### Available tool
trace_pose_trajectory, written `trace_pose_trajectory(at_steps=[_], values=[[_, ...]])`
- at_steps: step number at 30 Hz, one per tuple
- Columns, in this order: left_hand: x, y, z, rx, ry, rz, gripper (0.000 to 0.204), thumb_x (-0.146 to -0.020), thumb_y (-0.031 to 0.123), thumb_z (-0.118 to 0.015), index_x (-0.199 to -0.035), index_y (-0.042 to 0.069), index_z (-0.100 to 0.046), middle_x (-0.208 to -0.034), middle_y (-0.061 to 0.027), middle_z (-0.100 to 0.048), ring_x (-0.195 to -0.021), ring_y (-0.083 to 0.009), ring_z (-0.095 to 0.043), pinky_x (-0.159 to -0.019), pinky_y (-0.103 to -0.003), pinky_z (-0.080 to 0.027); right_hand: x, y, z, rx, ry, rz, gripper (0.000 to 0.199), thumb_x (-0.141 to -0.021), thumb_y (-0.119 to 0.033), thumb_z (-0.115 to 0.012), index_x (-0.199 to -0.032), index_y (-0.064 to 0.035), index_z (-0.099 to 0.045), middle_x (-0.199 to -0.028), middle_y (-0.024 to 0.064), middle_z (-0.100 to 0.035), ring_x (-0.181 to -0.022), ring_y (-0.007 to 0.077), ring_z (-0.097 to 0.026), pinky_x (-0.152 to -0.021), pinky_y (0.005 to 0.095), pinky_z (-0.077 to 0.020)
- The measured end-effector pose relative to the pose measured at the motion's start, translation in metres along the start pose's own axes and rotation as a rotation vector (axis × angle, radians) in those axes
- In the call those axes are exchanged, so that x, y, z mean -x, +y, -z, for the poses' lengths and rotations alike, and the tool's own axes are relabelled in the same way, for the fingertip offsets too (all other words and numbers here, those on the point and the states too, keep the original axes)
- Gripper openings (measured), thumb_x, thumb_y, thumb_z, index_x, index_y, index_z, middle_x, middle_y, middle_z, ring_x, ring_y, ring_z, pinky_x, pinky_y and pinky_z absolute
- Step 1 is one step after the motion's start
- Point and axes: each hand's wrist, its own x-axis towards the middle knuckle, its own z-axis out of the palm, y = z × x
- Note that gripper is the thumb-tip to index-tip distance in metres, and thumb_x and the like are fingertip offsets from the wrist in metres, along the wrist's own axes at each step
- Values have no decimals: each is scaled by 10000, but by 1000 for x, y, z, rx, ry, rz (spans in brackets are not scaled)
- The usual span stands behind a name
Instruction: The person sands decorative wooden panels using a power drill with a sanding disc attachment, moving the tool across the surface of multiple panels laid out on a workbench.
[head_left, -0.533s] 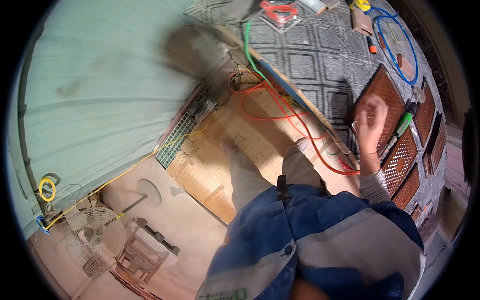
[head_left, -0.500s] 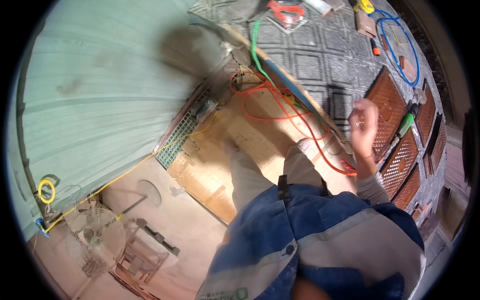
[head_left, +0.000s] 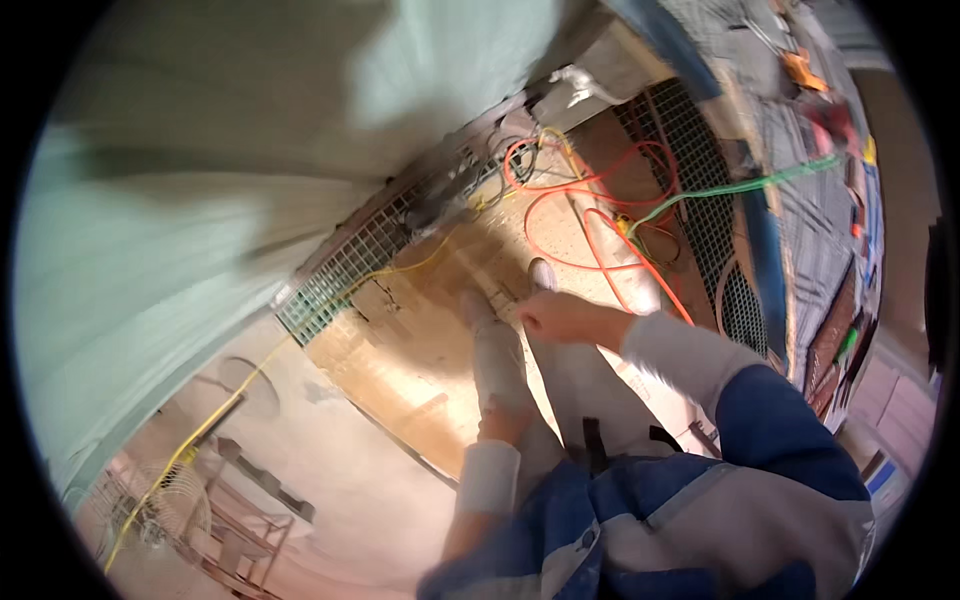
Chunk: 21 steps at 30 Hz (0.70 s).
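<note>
Hovering over the legs [head_left: 575, 385], R hand [head_left: 550, 318] looks curled; L hand [head_left: 507, 420] hangs nearer, can't tell if either grips anything. Orange hose [head_left: 590, 267] loops on floor [head_left: 440, 365], far ctr; brown panels [head_left: 831, 325] lie R, on grey-covered tbl [head_left: 805, 225].

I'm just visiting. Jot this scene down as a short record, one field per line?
Right hand: before the right trouser leg; blurred, grip unclear
Left hand: by the left trouser leg; grip unclear
Floor panel: light brown, orange hose looped there
Right side: cloth-covered table
Lower left: wire-caged fan
</note>
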Motion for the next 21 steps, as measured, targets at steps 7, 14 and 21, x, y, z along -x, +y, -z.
trace_pose_trajectory(at_steps=[7,14,21], values=[[-55,-2,-77,175,265,-49,872,-771,504,-745,-1477,109,-419,-1404,-338,-452,-1230,-512,-499,-1005,-552,-453,-237,134,-8,233,373,36,286,-841,-53,-587,-1126,-40,-606,-1211,191,-582,-1095,396,-597,-932,487,-486],[-48,-2,-80,218,445,-128,819,-765,437,-751,-1447,97,-452,-1336,-375,-473,-1193,-530,-513,-958,-562,-473,-396,184,-4,737,368,-39,450,-765,-75,-693,-1207,-28,-621,-1219,170,-629,-1162,340,-615,-972,392,-502],[-48,0,-66,185,461,-130,799,-758,426,-756,-1419,75,-476,-1328,-376,-474,-1187,-529,-516,-955,-567,-471,-414,227,-23,773,263,-34,117,-848,-112,-666,-916,-75,-752,-1034,122,-724,-998,336,-696,-779,444,-564]])
